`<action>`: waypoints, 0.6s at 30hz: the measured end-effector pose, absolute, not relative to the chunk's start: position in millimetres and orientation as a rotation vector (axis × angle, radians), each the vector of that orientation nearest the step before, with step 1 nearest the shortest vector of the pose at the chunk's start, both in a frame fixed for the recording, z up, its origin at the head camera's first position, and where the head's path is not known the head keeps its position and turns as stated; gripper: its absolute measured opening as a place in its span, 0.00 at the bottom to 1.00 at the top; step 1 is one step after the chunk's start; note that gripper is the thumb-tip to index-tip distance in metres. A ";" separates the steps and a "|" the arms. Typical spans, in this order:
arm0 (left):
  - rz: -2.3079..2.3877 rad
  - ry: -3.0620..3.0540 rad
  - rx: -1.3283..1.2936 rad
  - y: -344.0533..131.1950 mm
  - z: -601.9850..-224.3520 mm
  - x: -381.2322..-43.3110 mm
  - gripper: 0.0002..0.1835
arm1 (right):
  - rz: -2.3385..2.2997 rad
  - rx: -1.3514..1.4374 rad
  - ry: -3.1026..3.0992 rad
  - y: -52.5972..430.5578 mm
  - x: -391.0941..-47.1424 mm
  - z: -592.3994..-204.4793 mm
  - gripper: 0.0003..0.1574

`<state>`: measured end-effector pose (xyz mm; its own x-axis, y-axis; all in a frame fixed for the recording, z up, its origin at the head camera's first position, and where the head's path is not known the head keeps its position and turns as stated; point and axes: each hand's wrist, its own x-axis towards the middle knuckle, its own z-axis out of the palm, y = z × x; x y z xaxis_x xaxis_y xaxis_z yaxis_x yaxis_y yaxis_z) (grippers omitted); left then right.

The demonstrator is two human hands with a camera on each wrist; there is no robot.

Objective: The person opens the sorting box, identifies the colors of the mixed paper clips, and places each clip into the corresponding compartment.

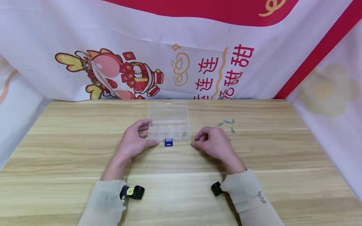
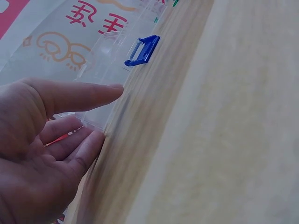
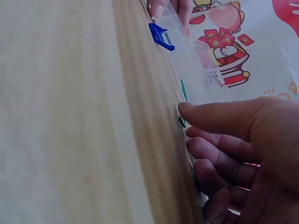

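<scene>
A clear plastic compartment box (image 1: 169, 137) lies on the table with its lid (image 1: 168, 112) raised at the back and a blue latch (image 1: 168, 142) at its front. My left hand (image 1: 135, 138) grips the box's left end, thumb at the front edge and fingers along the side. One green paper clip (image 1: 184, 134) lies in the front right compartment. Just right of the box, my right hand (image 1: 212, 142) pinches another green paper clip (image 1: 192, 140) between thumb and finger. In the right wrist view that clip (image 3: 182, 122) shows partly under the thumb tip.
Right of the box lie several loose paper clips: a blue one (image 1: 227, 121) and green ones, such as the nearest green clip (image 1: 233, 130). A printed cloth (image 1: 181, 37) hangs behind the wooden table (image 1: 175, 197). Black wrist cameras (image 1: 138, 192) sit at both sleeves.
</scene>
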<state>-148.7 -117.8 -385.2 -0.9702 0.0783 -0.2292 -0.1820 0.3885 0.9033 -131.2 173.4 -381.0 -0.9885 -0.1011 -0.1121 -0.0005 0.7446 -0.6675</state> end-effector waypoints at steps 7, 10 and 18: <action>1.618 2.404 -0.086 -118.0 -385.1 -148.3 0.46 | -1.019 -0.104 2.831 172.7 -130.7 -381.2 0.06; 1.628 2.394 -0.083 -117.9 -385.3 -148.1 0.46 | -1.012 -0.101 2.831 172.8 -130.3 -379.6 0.06; 1.628 2.389 -0.093 -116.7 -384.3 -147.4 0.46 | -1.076 -0.090 2.795 175.5 -131.7 -380.0 0.05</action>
